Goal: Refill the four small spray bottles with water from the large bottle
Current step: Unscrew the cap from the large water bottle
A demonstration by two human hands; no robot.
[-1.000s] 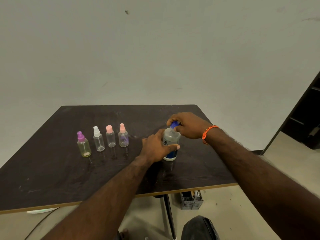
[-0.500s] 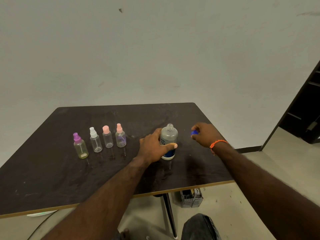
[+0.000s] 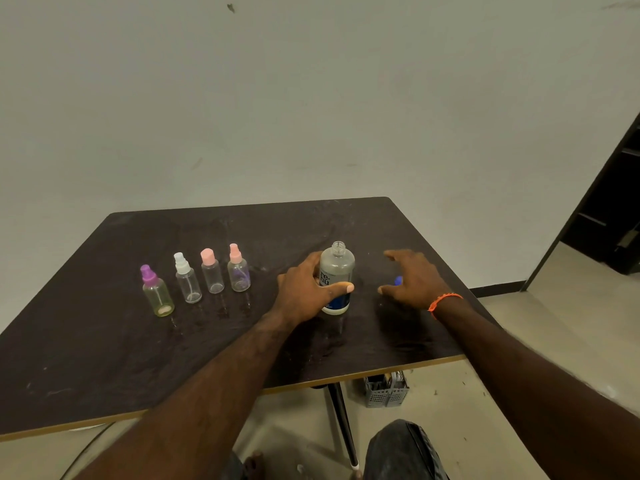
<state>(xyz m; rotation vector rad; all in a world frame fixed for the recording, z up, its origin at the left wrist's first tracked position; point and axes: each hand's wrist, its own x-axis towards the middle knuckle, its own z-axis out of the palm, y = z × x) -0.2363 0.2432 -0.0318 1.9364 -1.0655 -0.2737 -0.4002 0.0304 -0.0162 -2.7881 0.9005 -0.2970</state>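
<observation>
The large clear bottle [image 3: 337, 268] with a blue-and-white label stands upright on the dark table [image 3: 104, 358], its neck uncapped. My left hand [image 3: 301, 292] is wrapped around its body. Its blue cap [image 3: 398, 280] lies on the table to the right, half hidden under my right hand [image 3: 415, 280], whose fingers are spread just above it. Left of the large bottle, several small spray bottles stand in a row with their tops on: a purple-topped one [image 3: 157, 292], a white-topped one [image 3: 187, 284], a pink-capped one [image 3: 212, 277] and a pink-sprayer one [image 3: 238, 273].
A grey plastic basket [image 3: 386, 391] sits on the floor under the table's near right edge, beside the table leg [image 3: 341, 417]. My knee [image 3: 401, 448] shows below. A dark doorway [image 3: 616, 220] opens at the far right.
My right hand took the blue cap off the large bottle, carried it right and down to the table, and spread its fingers. My left hand kept its hold on the bottle.
</observation>
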